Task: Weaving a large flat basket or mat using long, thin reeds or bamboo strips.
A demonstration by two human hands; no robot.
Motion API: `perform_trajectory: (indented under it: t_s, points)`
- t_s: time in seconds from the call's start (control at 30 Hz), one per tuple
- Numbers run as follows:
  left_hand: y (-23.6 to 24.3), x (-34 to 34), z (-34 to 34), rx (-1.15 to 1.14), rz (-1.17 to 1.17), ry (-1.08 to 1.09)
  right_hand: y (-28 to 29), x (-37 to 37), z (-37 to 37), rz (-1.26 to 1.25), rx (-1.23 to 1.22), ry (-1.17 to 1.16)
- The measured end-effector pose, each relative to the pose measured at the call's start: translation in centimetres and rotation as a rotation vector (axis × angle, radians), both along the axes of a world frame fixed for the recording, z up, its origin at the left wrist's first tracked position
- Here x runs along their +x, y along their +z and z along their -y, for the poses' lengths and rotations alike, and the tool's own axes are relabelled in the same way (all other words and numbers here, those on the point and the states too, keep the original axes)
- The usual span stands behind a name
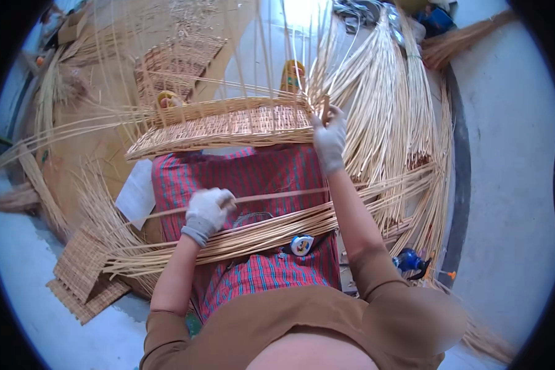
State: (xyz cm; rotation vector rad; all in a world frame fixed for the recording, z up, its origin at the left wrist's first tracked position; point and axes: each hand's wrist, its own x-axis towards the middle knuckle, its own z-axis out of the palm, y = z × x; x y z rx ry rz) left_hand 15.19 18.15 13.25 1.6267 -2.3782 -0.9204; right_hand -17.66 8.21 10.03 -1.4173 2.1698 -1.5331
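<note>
A partly woven wicker basket (240, 123), long and shallow, rests across my knees with tall unwoven stakes rising from it. My right hand (331, 140), in a pale work glove, is closed at the basket's right corner, where a short brown stick-like piece shows by the fingers. My left hand (208, 211), also gloved, is closed over my lap. A long, flat tan strip (277, 197) runs through it and reaches right toward my right forearm. Just below lies a bundle of peeled willow rods (271, 233) across my lap, over a red checked cloth (271, 271).
A white tape measure (301, 245) sits by the rod bundle. Large sheaves of rods (379, 92) spread over the floor at right. Woven panels lie at lower left (83, 265) and beyond the basket (176, 61). A blue bottle-like object (408, 261) stands near my right elbow.
</note>
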Motion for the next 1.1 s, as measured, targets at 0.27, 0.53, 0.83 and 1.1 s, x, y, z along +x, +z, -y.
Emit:
perform_trajectory:
  t_s: [0.27, 0.53, 0.83, 1.1]
  points:
    - [3.3, -6.9, 2.5, -0.650, -0.220, -0.235, 4.7, 6.7, -12.7, 0.826, 0.377, 0.752]
    - [0.6, 1.5, 8.4, -0.423, -0.160, 0.204, 12.5, -8.8, -9.2, 0.765, -0.359, 0.036]
    - [-5.1, -7.4, 10.5, -0.342, -0.655, 0.384, 3.9, -4.6, -5.7, 0.823, -0.124, 0.154]
    - [-5.1, -10.2, 10.0, -0.008, -1.016, 0.532, 1.4, -5.7, -4.3, 0.890, 0.031, 0.280]
